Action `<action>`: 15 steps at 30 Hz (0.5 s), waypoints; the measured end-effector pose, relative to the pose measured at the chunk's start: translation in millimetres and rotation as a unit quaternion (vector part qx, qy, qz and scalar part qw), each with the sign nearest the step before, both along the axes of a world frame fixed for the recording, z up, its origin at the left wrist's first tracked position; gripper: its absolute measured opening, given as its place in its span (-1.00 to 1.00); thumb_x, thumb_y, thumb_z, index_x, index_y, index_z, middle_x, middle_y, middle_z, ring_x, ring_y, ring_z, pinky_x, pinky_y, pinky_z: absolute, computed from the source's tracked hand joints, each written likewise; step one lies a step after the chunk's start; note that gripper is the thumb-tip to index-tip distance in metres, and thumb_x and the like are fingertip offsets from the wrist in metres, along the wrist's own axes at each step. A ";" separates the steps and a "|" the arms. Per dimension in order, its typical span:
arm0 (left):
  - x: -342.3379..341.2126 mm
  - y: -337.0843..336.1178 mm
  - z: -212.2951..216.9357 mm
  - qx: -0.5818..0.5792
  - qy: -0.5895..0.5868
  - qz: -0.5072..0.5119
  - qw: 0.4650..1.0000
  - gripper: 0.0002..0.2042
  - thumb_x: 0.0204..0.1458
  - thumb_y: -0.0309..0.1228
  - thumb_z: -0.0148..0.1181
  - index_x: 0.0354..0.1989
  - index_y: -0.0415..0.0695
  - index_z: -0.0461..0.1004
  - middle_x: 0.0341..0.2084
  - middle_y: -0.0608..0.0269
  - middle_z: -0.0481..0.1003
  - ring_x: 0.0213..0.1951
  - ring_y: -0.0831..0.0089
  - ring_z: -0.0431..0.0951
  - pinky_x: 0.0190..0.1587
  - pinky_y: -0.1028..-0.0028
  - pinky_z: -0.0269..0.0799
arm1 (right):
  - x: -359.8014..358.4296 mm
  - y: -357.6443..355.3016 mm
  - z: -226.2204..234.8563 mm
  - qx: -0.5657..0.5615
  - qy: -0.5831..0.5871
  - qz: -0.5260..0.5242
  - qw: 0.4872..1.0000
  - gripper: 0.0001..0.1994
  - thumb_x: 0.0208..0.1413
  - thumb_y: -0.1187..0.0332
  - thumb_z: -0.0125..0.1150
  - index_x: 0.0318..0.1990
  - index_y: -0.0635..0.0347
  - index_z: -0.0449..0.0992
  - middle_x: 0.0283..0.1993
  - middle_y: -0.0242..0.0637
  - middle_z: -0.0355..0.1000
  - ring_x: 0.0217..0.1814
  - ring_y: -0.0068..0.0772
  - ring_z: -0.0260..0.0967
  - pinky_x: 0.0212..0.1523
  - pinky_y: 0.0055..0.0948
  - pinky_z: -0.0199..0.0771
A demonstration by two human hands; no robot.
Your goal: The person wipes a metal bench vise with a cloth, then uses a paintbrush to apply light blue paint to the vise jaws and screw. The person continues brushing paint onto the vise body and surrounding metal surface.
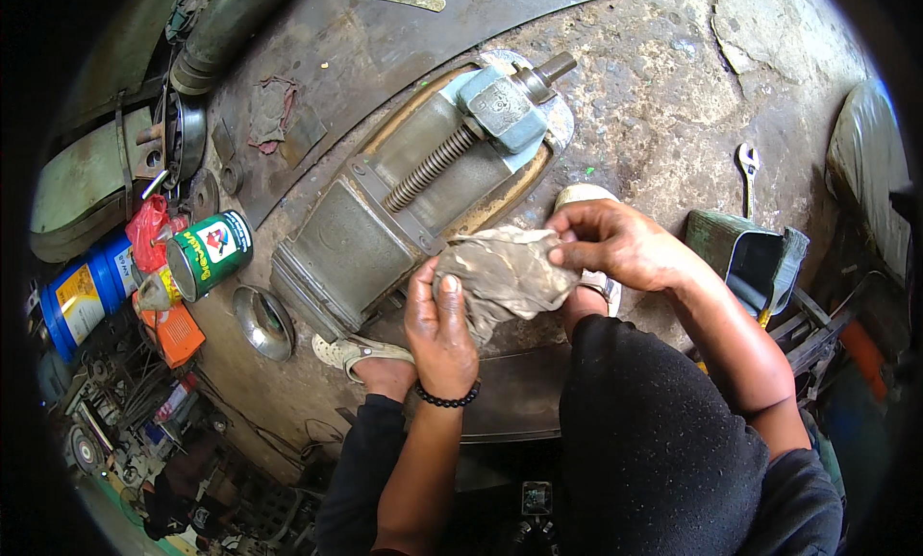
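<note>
Person seen from above, seated low. Both forearms bare; no gloves on the left hand [440,325] or the right hand [615,241]. Black beaded bracelet [446,399] around the left wrist, small round beads in a single strand. Black trousers [654,441], fabric flecked with pale dust or lint over the right knee. Dark top shows at the right upper arm. Pale, worn, slip-on sandals: left sandal [348,349] with ventilation holes across the top, right sandal [588,196] mostly hidden behind the hand.
</note>
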State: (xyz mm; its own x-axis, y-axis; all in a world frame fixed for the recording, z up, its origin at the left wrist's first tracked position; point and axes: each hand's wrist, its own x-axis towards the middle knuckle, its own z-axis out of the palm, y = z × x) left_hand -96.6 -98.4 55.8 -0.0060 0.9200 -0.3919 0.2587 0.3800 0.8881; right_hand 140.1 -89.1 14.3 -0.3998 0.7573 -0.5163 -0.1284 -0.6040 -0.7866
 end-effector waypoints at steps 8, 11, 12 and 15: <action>-5.1 7.5 -17.4 -0.082 -0.178 0.027 0.980 -0.65 0.28 -0.22 0.15 -0.02 -0.31 0.44 -0.39 0.48 0.37 -0.33 0.73 0.24 -0.28 0.66 0.18 | 0.9 -5.7 -7.0 -0.045 0.066 -0.152 0.985 -0.84 0.27 0.30 0.23 -0.29 0.18 0.50 -0.36 -0.57 0.38 -0.28 -0.71 0.26 -0.16 -0.59 0.32; -1.9 8.3 -12.9 -0.123 -0.187 -0.015 0.975 -0.52 0.14 -0.19 0.32 0.06 -0.35 0.43 -0.22 0.33 0.48 -0.17 0.60 0.40 -0.06 0.53 0.33 | -7.5 4.1 -5.8 -0.049 0.072 -0.184 0.979 -0.86 0.30 0.30 0.19 -0.23 0.16 0.49 -0.35 -0.58 0.37 -0.29 -0.74 0.23 -0.18 -0.64 0.30; -0.1 10.2 -10.6 -0.125 -0.190 -0.024 0.973 -0.48 0.11 -0.20 0.34 0.10 -0.36 0.42 -0.16 0.28 0.50 -0.12 0.56 0.43 0.01 0.49 0.34 | -10.5 8.2 -5.8 -0.038 0.067 -0.175 0.982 -0.88 0.29 0.32 0.20 -0.22 0.15 0.49 -0.33 -0.59 0.38 -0.26 -0.75 0.24 -0.17 -0.65 0.30; 4.7 22.6 -2.2 -0.105 -0.226 -0.074 0.966 -0.31 0.03 -0.23 0.37 0.27 -0.38 0.30 0.13 0.05 0.44 0.12 0.40 0.44 0.23 0.39 0.30 | -29.7 17.5 -5.5 -0.023 0.088 -0.169 0.982 -0.90 0.31 0.34 0.20 -0.20 0.16 0.48 -0.29 -0.59 0.40 -0.22 -0.77 0.25 -0.16 -0.65 0.31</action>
